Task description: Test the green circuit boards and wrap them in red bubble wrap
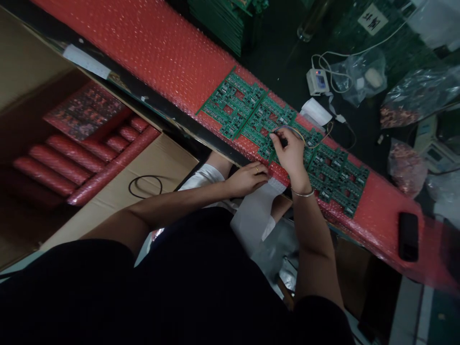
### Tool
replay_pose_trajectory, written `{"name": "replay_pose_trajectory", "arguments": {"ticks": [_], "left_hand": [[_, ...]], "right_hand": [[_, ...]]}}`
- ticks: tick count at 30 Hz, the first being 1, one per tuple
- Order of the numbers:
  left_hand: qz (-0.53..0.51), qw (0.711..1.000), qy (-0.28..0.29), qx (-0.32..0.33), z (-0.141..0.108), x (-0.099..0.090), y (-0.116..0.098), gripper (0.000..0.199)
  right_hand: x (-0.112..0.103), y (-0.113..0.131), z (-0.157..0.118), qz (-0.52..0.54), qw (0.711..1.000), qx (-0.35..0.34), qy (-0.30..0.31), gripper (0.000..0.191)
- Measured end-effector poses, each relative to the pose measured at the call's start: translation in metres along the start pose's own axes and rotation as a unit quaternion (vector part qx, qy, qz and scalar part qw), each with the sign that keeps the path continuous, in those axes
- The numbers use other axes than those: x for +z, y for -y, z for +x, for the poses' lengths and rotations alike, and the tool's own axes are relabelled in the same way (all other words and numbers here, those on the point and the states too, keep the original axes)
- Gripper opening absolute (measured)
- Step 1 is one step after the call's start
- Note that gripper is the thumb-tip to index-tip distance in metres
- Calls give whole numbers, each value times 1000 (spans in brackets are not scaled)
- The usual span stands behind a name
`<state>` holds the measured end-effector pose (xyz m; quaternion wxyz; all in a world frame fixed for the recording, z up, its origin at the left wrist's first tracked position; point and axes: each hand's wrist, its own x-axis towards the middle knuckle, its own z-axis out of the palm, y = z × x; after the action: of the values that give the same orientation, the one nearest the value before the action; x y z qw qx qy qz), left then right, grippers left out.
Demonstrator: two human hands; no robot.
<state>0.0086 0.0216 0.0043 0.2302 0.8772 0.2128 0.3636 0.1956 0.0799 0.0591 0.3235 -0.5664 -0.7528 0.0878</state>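
Observation:
Several green circuit boards (233,103) lie in a row on a strip of red bubble wrap (154,45). Over the middle of the row is my right hand (290,149), its thumb and fingers pinched on the end of a thin cable (300,134). Coloured wires run from that pinch toward a small white box (318,81) with a red light; the cable's tip is hidden by my fingers. My left hand (248,178) rests at the table's near edge, fingers stretched out and lying flat, beside a whitish sheet (257,211) that hangs over the edge.
A stack of green boards (221,21) stands behind the strip. Clear bags of copper-coloured parts (406,165) lie at the right, near a black phone (408,236). On the left, an open cardboard box (143,167) holds red bubble-wrapped rolls (66,160).

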Motion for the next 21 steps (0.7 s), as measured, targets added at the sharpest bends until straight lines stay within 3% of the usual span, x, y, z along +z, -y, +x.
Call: {"name": "replay_pose_trajectory", "arguments": {"ticks": [5,10,13,17,21], "left_hand": [[-2,1000,4,17,0,-11,-5,22],[-39,994,-49,-91,26,-53,5,20],[5,989,-26,-146,47,-71,21,16],[43,983,31,-174,62,-73,33,17],[63,980,49,-182,67,-69,30,18]], "right_hand": [[1,0,0,3,1000,1,-2,31],[3,0,0,8,1000,-7,-17,34],[3,0,0,4,1000,-15,-22,34],[2,0,0,2,1000,-17,-16,32],[3,1,0,-1,1000,-16,-15,32]]}}
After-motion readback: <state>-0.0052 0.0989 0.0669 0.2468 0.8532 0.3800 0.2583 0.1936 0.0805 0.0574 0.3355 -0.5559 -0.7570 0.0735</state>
